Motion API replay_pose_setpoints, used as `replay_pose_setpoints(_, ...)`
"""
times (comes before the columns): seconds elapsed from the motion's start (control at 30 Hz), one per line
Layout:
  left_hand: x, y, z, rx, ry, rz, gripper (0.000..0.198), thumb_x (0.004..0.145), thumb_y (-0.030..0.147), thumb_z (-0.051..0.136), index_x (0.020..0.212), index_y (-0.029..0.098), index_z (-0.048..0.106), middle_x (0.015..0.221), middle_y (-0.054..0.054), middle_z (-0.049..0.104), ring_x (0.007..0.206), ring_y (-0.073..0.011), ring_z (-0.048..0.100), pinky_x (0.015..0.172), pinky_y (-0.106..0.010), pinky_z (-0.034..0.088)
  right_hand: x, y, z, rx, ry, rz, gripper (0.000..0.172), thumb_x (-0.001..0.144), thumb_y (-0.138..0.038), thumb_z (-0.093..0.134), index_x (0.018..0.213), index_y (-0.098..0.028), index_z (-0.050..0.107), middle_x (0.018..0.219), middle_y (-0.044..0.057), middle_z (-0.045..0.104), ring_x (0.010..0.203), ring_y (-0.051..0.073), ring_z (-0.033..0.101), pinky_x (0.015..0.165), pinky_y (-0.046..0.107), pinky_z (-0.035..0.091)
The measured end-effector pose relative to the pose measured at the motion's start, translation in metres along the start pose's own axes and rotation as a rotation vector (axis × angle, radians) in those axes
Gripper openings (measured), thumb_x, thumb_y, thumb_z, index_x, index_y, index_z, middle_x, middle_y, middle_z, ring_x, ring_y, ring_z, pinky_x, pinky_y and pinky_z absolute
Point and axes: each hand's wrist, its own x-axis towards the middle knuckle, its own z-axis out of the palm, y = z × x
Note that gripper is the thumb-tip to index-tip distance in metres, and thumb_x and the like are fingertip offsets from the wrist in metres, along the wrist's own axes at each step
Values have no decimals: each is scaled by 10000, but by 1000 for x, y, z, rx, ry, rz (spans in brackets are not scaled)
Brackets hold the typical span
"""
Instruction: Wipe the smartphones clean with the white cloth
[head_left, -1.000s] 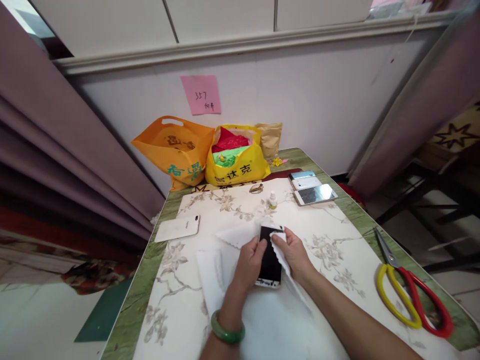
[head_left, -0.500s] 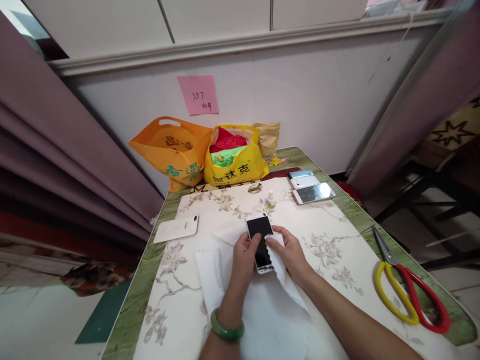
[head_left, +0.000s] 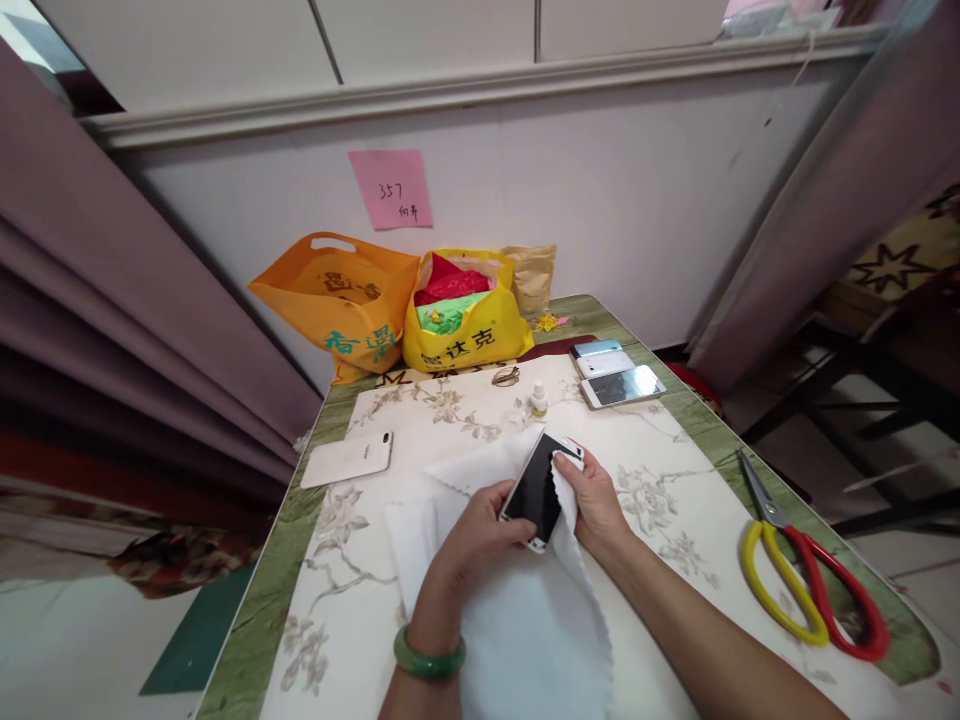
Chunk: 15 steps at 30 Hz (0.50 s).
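A white smartphone (head_left: pixel 537 488) with a dark screen is held tilted above the table, its top leaning to the right. My left hand (head_left: pixel 486 530) grips its lower left edge, thumb across the bottom of the screen. At the upper right edge, my right hand (head_left: pixel 591 492) pinches a fold of white cloth (head_left: pixel 536 620) against the phone, thumb on the screen side. The rest of the cloth, with its scalloped edge, hangs down and spreads over the table below. A small white dropper bottle (head_left: pixel 538 400) stands just beyond the phone.
Face down at the left lies another white phone (head_left: pixel 348 460). Several phones (head_left: pixel 624 385) sit at the back right. Scissors (head_left: pixel 795 560) with yellow and red handles lie on the right. Orange (head_left: pixel 352 310) and yellow (head_left: pixel 472 335) bags stand at the back, beside a brown paper pouch (head_left: pixel 531 278).
The phone has turned clockwise. My left hand has slid down to its lower corner, and my right hand with the cloth has moved up to its top right edge.
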Motion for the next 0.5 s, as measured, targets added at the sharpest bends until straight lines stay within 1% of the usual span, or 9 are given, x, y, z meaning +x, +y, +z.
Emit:
replay_pose_setpoints(0.07,5,-3,-5,-129,225,64,287,601,243,783,847,136,681,693,-2,660,602,-138,589,559,-231,462,-1,0,0,-49,-53,1,502,638,-341,851,1058,-218,606,872,9,727,721,184,670,703,310,544)
replay_pose_setpoints(0.13,11,-6,-8,-295,499,142,333,608,300,798,876,155,663,695,4,670,617,-153,615,577,-259,498,-4,1,-1,-135,-136,24,508,641,-341,851,1067,-214,607,908,28,728,753,204,676,708,325,542)
replay_pose_setpoints(0.17,13,-7,-8,-366,610,180,350,616,323,801,890,165,653,706,8,674,628,-155,625,587,-271,514,-5,2,-1,-177,-171,34,516,643,-344,851,1077,-214,605,921,35,728,761,210,676,705,329,541)
replay_pose_setpoints(0.2,15,-8,-7,-423,686,211,352,625,342,802,891,172,645,718,12,678,640,-153,631,597,-277,525,-7,2,-1,-210,-195,39,521,645,-348,850,1083,-215,603,931,38,728,764,214,677,702,330,539)
replay_pose_setpoints(0.23,17,-8,-4,-467,726,238,345,637,357,799,884,173,643,734,12,683,653,-147,635,609,-275,531,-7,3,-1,-230,-209,40,523,645,-354,849,1085,-216,602,937,40,728,766,215,677,702,330,539)
replay_pose_setpoints(0.3,19,-9,7,-536,713,278,327,657,365,793,878,167,652,798,0,703,702,-140,650,653,-266,536,-7,4,-2,-238,-212,32,533,644,-363,849,1091,-218,597,940,39,728,769,216,677,706,331,538)
replay_pose_setpoints(0.37,21,-10,21,-588,631,302,353,645,321,809,929,171,662,873,-16,719,773,-151,669,724,-282,541,-6,6,-3,-223,-189,27,544,639,-366,851,1094,-218,592,926,36,728,762,215,677,705,331,538)
replay_pose_setpoints(0.43,22,-12,32,-604,563,300,384,618,259,829,953,171,663,887,-23,724,798,-158,676,781,-300,538,-5,7,-5,-201,-167,26,542,647,-366,846,1099,-219,586,921,35,726,754,212,675,703,335,539)
replay_pose_setpoints(0.5,23,-14,36,-603,550,285,388,619,242,829,962,165,663,885,-31,726,794,-160,679,799,-311,536,-4,7,-6,-190,-167,37,531,655,-359,842,1099,-221,585,926,36,726,747,209,674,700,341,540)
